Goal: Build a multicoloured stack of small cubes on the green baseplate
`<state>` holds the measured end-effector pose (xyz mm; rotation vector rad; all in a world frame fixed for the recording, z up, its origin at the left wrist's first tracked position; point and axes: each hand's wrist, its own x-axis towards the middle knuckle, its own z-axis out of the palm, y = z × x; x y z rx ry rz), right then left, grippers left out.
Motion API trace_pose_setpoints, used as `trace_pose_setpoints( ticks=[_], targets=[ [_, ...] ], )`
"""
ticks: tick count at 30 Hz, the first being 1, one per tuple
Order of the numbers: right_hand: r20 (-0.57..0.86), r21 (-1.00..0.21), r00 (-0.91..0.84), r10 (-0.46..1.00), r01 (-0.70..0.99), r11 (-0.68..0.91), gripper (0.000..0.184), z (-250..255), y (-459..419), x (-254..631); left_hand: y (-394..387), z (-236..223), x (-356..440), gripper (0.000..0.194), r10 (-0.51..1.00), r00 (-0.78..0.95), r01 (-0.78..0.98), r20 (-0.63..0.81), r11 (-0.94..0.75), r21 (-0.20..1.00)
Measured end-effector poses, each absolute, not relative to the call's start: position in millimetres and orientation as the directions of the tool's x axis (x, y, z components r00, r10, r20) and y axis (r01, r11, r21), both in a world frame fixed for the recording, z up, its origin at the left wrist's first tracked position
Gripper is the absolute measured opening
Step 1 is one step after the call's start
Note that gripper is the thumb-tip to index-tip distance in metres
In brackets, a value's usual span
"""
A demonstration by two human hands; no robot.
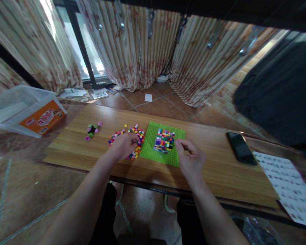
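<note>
A multicoloured block of small toy bricks (164, 139) stands on a green studded baseplate (149, 153). To its left, a heap of loose coloured bricks (137, 149) lies on the wooden table. My left hand (124, 144) is over this heap, its fingers bent together at the bricks; what they hold, if anything, is too small to make out. Just right of the built block, my right hand (191, 158) is closed in a pinch with its fingertips close to the block's side. Whatever might be between those fingertips is hidden.
Several larger pink, green and black pieces (92, 130) lie at the table's left. Beyond them stands a clear plastic bin (28, 109) with an orange label. A black phone (241, 148) and a printed sheet (285, 185) are on the right. The wooden table (206, 173) has its near edge by my knees.
</note>
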<state>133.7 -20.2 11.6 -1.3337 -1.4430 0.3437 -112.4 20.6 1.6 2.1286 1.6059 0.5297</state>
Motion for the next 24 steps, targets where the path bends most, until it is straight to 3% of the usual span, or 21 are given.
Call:
trace_pose_setpoints(
  ticks=[7,19,24],
  targets=[
    [0.476,-0.782,0.204,0.855,0.543,0.305,0.017,12.4,-21.5,130.2,16.2,10.5,-90.6,0.020,0.979,0.203,0.940,0.030,-0.204,0.275],
    [0.454,-0.793,0.188,0.871,0.532,0.298,0.017,13.0,-23.9,128.0,20.7,5.6,-87.6,0.025,0.993,0.105,0.959,0.056,-0.116,0.258],
    [0.448,-0.797,0.163,0.879,0.518,0.310,0.018,11.6,-24.0,128.2,21.7,5.6,-86.1,0.022,0.988,0.149,0.957,0.033,-0.153,0.246]
  ],
)
